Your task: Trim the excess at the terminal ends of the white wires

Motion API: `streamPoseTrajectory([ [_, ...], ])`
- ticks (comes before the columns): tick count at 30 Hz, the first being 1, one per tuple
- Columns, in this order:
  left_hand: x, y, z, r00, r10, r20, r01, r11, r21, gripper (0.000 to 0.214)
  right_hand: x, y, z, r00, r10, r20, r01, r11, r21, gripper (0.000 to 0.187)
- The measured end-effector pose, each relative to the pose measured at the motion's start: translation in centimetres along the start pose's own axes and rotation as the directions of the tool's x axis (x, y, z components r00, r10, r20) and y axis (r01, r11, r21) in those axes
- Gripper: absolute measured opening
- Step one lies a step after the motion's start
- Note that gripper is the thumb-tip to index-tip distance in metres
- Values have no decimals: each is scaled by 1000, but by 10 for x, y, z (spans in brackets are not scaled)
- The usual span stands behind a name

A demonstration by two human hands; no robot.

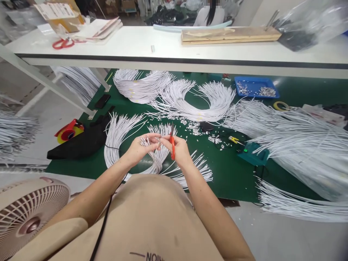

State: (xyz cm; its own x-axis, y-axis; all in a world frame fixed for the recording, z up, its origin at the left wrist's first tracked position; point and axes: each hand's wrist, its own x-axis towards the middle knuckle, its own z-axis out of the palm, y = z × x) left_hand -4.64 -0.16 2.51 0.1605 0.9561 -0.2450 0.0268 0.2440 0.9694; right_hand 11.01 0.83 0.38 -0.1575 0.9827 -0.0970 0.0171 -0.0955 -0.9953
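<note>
Over the green work surface my two hands meet. My left hand (141, 148) is closed around a small bunch of white wires (154, 156), their ends poking up between the fingers. A pair of red-handled scissors (173, 145) is tucked in my right hand (181, 149), blades pointing away from me. Its thumb and fingertips also pinch at the wire ends by my left fingers; what tiny piece sits there is too small to make out. Below and behind the hands lie more white wire bundles (112, 139), curved into loops.
Small metal pieces (194, 127) are scattered past my hands, with more in a blue tray (257, 87). At right are a teal device (252, 154) and heaped wires (296, 134). A white shelf (130, 40) crosses above. A tape dispenser (69, 131) and a fan (32, 217) stand left.
</note>
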Motion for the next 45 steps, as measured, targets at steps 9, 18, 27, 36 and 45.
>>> streamPoseTrajectory([
  [9, 15, -19, 13, 992, -92, 92, 98, 993, -64, 45, -28, 11, -26, 900, -271, -342, 167, 938, -302, 15],
  [18, 10, -31, 52, 995, -92, -35, 93, 995, 34, 45, -38, 30, -80, 839, -294, -458, 128, 925, -359, 19],
  [27, 11, -26, 64, 999, -54, 1, 54, 998, 26, 41, -20, 7, -62, 982, -109, -152, 96, 991, -93, 21],
  [36, 4, -12, 30, 999, 21, 50, -16, 995, -95, 33, -10, -11, -17, 995, -52, -80, 55, 998, 39, 23],
  [45, 4, -9, 3, 999, 7, -46, -13, 989, -146, 36, -6, -11, -10, 995, -96, -12, 61, 721, -690, 19],
])
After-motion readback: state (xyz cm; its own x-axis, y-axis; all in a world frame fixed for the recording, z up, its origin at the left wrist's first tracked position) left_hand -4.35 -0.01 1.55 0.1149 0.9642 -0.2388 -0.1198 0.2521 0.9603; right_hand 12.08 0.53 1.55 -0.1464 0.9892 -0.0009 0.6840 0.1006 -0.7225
